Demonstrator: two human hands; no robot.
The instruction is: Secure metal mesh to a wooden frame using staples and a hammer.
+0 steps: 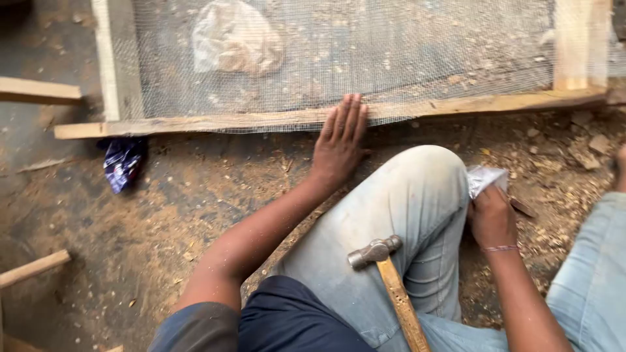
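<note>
A wooden frame covered with fine wire mesh lies on the dirt ground in front of me. My left hand lies flat, fingers together, on the frame's near rail and the mesh edge. My right hand is beside my raised knee, fingers closed on a small crumpled silvery packet. A hammer with a wooden handle and metal head rests against my thigh, held by neither hand.
Sawdust and wood chips cover the ground. A blue wrapper lies near the frame's left corner. A clear plastic bag sits under the mesh. Loose wood strips lie at the left.
</note>
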